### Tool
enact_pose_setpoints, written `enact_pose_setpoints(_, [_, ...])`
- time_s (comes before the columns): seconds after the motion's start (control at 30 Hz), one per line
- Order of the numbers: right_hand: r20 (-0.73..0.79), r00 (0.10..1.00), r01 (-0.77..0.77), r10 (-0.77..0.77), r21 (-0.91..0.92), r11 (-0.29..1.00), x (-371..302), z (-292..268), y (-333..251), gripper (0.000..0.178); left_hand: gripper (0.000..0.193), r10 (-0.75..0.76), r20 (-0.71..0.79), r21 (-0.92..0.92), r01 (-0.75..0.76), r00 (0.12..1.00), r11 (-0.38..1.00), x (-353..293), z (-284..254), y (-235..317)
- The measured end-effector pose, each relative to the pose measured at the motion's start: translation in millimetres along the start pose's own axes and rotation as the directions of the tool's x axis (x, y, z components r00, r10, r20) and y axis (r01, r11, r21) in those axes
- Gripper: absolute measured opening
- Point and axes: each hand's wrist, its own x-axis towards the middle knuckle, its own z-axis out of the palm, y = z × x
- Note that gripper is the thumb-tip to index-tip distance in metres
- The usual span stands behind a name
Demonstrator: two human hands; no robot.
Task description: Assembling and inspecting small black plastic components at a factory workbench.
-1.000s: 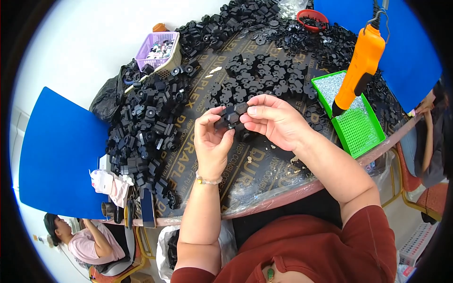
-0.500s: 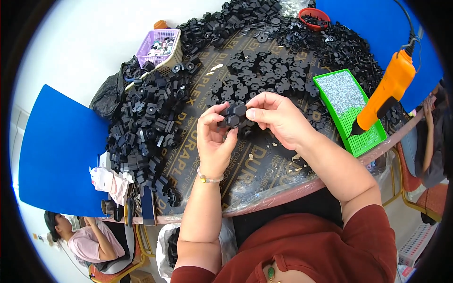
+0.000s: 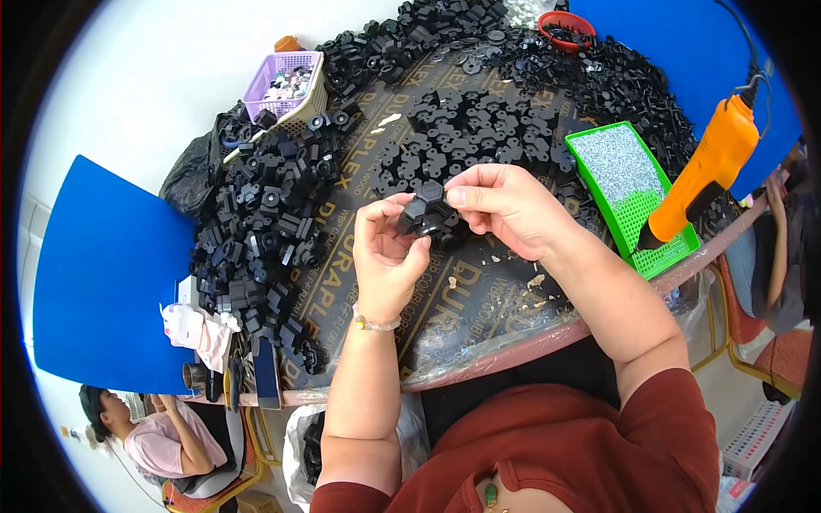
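Between my two hands, above the table, is a black plastic part with hexagonal faces [image 3: 428, 208]. My left hand [image 3: 386, 252] grips it from the left, thumb at its lower edge and fingers behind. On its right side, my right hand [image 3: 505, 209] pinches it with thumb and forefinger. Just beyond lies a cluster of similar flat black parts [image 3: 479, 128]. To the left, black block-like pieces [image 3: 265, 214] are heaped. An orange power screwdriver [image 3: 705, 171] hangs at the right, its tip over a green tray [image 3: 620, 171] of small silvery screws.
Small black pieces [image 3: 633, 94] pile up at the back right near a red bowl [image 3: 567, 31]. A purple basket [image 3: 282, 81] stands back left. Blue partitions [image 3: 111, 274] flank the table, whose edge [image 3: 479, 368] is plastic-wrapped. A person in pink [image 3: 167, 436] sits at lower left.
The black part has turned in my fingers, so its hexagonal faces now show more plainly. Both hands stay in nearly the same place.
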Motion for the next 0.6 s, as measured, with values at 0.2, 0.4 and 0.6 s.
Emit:
enact_pose_setpoints(0.2, [-0.019,1.0,-0.015,0.014,-0.029,0.999,-1,6,4,0.025,0.05,-0.035,0.014,-0.087,0.036,0.999,0.996,0,-2,-3])
enact_pose_setpoints(0.4, [0.125,0.988,0.134,-0.093,-0.369,0.92,-9,0,-23,0.051,0.051,0.195,0.046,0.126,-0.2,0.98,0.972,7,-11,-5])
enact_pose_setpoints(0.6, [0.437,0.889,0.452,-0.14,-0.885,0.112,-45,-3,-17,0.038,0.032,0.222,-0.526,0.146,-0.17,0.821,0.975,23,-49,27])
